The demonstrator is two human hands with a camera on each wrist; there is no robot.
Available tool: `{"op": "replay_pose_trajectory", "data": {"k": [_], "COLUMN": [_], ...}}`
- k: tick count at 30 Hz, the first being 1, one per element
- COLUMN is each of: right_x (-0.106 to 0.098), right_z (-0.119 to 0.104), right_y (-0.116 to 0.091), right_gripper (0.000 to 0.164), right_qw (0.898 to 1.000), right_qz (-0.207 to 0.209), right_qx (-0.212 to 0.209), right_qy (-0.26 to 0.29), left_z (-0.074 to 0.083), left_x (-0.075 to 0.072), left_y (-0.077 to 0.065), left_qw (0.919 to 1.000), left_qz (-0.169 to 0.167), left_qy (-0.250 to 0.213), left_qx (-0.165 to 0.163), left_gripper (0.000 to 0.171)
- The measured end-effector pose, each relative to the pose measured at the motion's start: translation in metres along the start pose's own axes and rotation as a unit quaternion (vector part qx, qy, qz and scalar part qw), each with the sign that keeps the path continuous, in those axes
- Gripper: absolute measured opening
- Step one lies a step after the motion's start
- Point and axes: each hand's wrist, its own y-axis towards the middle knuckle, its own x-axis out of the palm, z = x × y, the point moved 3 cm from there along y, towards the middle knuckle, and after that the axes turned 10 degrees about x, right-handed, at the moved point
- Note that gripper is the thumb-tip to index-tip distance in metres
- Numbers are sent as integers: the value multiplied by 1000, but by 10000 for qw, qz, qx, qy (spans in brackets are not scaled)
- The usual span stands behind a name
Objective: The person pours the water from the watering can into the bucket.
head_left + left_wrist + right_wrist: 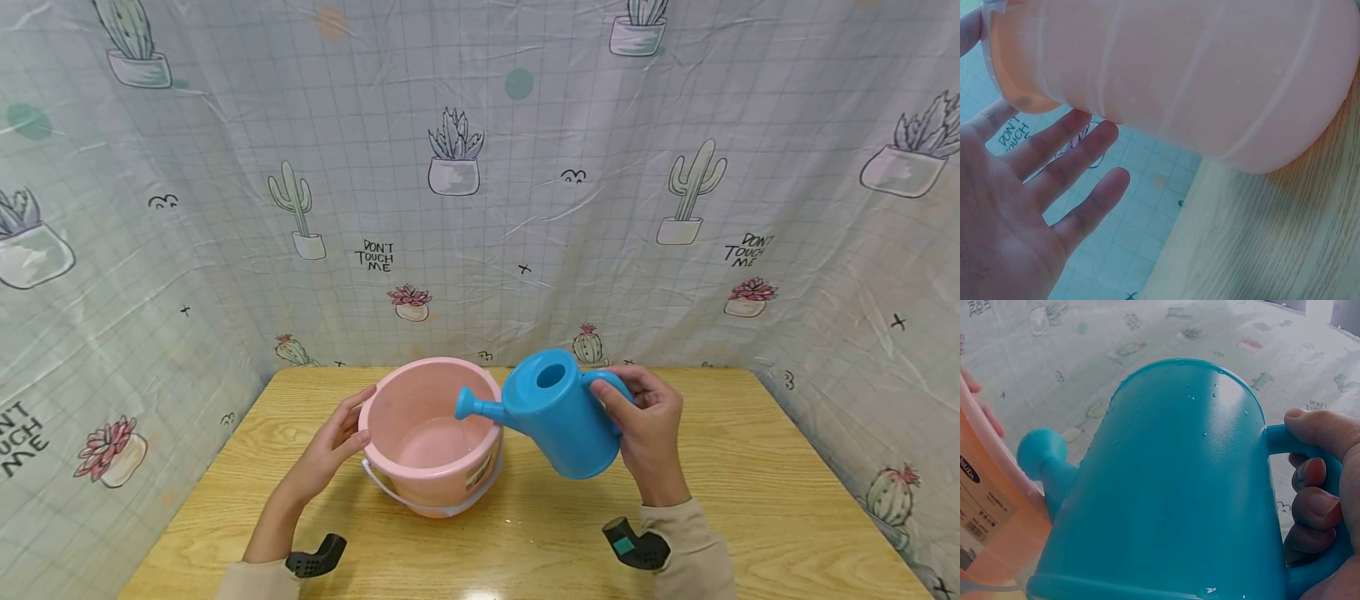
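Note:
A pink bucket (431, 479) stands upright on the table, its white handle (450, 510) hanging down in front. My left hand (339, 433) rests against the bucket's left side, thumb and index finger at the rim. In the left wrist view, the fingers (1100, 140) are mostly straight, some touching the outer wall. My right hand (651, 421) grips the loop handle of a blue watering can (573, 433), held up right of the bucket. The can tilts left, its spout head (466, 403) over the bucket's opening. Droplets cling to the can (1179, 475). No water stream shows from the spout.
The wood-grain table (750, 500) reaches back to a hanging cloth (525, 208) printed with potted cacti, which surrounds it on three sides. Small wet spots lie on the tabletop in front of the can. A black device is strapped to each wrist.

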Motion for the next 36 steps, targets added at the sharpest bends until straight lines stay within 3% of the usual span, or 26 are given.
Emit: {"op": "replay_pose_trajectory", "data": {"k": [36], "right_x": [-1], "right_z": [1], "right_y": [-1], "right_gripper": [15], "right_qw": [9997], "right_qz": [-148], "right_qx": [-169], "right_qy": [70], "left_z": [0], "left_x": [1], "left_y": [-1], "left_qw": [10000], "left_qz": [-8], "left_qy": [-31], "left_qx": [63], "left_gripper": [60]}}
